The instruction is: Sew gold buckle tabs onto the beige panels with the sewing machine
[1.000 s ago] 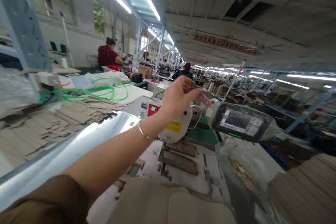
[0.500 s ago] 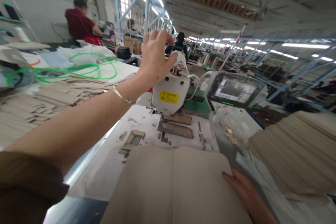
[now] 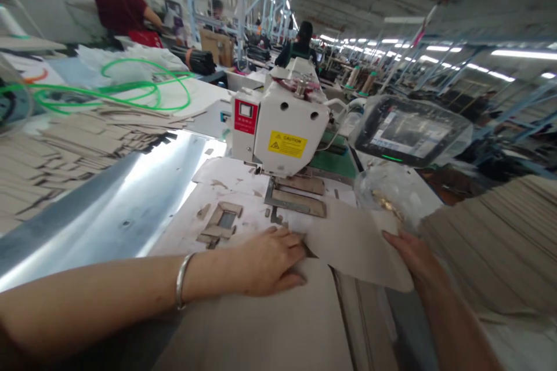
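My right hand (image 3: 411, 252) pinches the right edge of a beige panel (image 3: 359, 240) with rounded corners, which slants up towards the metal clamp plate (image 3: 300, 204) of a white sewing machine (image 3: 282, 122). My left hand (image 3: 274, 258), with a silver bangle at the wrist, lies palm down on another beige panel (image 3: 296, 324) close to me. Its thumb is apart from its fingers. The fingertips reach the left corner of the upper panel; whether they grip it is hidden. More layered beige pieces (image 3: 369, 324) show below on the right.
A touch screen (image 3: 404, 133) stands right of the machine, with a clear plastic bag (image 3: 387, 191) below. Beige stacks lie right (image 3: 496, 243) and left (image 3: 82, 156). Green tubing (image 3: 169, 105) loops at the left. Other people sit working further back, one in a dark red top (image 3: 115, 3).
My left hand has come down from above the machine head onto the beige pieces. The right hand has moved up, lifting the panel's right side towards the machine. The view has shifted slightly.
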A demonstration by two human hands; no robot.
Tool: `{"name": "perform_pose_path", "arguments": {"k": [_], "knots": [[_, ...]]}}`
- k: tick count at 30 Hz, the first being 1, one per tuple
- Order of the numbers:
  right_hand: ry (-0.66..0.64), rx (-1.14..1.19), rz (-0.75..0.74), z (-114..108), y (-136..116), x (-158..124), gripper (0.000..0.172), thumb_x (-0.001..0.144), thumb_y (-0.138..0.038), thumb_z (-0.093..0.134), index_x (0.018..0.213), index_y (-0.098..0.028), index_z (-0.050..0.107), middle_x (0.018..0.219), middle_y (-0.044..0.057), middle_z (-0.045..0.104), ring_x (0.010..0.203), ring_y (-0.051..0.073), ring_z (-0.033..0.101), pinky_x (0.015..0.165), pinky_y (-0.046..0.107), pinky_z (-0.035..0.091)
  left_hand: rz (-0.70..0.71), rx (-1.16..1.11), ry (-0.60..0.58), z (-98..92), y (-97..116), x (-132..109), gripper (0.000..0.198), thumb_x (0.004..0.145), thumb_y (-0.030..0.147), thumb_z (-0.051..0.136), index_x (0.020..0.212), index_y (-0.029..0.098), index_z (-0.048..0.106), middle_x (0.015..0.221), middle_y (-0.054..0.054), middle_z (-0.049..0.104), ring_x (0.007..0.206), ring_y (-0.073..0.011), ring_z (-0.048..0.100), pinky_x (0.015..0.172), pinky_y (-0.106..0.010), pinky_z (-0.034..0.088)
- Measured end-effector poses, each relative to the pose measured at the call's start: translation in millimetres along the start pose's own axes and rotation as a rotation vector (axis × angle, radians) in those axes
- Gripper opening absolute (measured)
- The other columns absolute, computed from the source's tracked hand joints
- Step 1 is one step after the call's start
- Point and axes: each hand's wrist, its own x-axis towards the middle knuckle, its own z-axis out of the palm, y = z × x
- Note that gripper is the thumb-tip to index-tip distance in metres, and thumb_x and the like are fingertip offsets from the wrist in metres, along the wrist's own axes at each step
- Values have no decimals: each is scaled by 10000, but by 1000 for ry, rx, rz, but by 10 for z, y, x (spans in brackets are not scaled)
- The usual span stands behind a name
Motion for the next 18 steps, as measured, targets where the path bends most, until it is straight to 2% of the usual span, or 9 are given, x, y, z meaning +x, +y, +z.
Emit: {"name": "perform_pose_path", "arguments": {"k": [4, 8, 11, 18], "knots": [[-136, 84, -12, 495, -127, 247, 410, 692, -343, 653, 1076, -203, 688, 815, 62, 755, 746, 292, 706, 663, 382, 534, -48, -45, 13, 50, 102, 1, 352, 931, 401, 518, 1134, 126, 602, 1093, -136, 652, 1006, -256, 617, 926, -375, 488], [-162, -19, -104, 845, -164, 466, 370, 719, -345, 627, 1064, -225, 685, 822, 58, 752, 775, 294, 698, 666, 391, 532, -187, 64, 68, 167, 27, -87, 591, 960, 496, 424, 1342, 48, 474, 1393, -222, 504, 1310, -323, 462, 1094, -430, 370], [-127, -130, -187, 946, -127, 641, 331, 714, -369, 642, 1011, -232, 696, 786, 52, 743, 787, 300, 687, 657, 393, 523, -262, 132, 10, 205, -43, -154, 723, 954, 599, 343, 1377, 20, 434, 1452, -252, 430, 1376, -341, 385, 1123, -439, 334], [-22, -307, -299, 953, -59, 869, 197, 755, -434, 623, 850, -275, 689, 725, 59, 703, 779, 309, 654, 658, 407, 486, -272, 162, 15, 192, -55, -158, 764, 944, 637, 322, 1367, 15, 455, 1445, -258, 436, 1360, -338, 415, 1112, -425, 353]]}}
